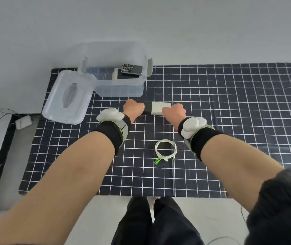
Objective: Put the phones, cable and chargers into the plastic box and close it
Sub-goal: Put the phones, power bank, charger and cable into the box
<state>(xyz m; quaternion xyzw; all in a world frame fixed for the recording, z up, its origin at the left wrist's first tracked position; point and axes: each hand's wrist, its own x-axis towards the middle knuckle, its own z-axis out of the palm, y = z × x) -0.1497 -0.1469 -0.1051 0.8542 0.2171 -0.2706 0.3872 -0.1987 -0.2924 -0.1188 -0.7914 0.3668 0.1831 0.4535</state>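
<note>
Both hands are closing on the chargers: left hand (133,108) holding the dark charger (147,108), right hand (173,112) the white charger (160,107), lying end-to-end crosswise, plastic box (120,89) just behind-left.

phones (131,70) in box (120,89), lid (68,98) left

Bright, even, nearly shadowless light; wide-angle bending at edges, detail perhaps slightly soft.
</note>
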